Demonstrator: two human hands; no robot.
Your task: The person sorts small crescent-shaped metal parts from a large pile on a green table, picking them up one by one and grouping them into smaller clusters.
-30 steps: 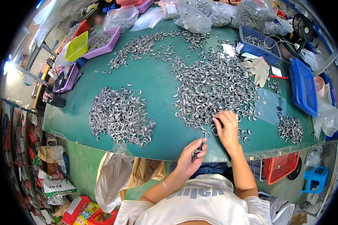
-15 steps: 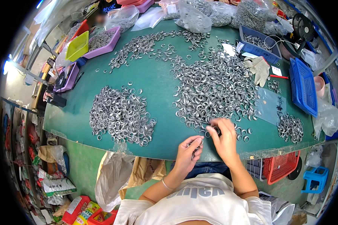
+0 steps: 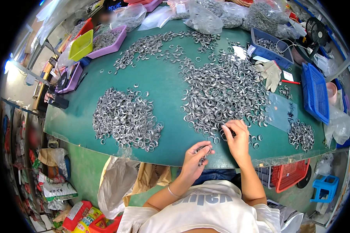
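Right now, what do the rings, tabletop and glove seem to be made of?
Rings: likely metal, satin grey with bright glints. Tabletop: smooth green covering with soft sheen, perhaps rubber or plastic. Glove: probably fabric, off-white and matte, lying limp and creased.

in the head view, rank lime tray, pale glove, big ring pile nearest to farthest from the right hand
1. Big ring pile: near edge by right hand
2. Pale glove: ahead, rightward
3. Lime tray: far left

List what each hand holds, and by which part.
Left hand: metal rings, clutched together, gripped part unclear. Right hand: at the big pile's near edge, hold unclear.
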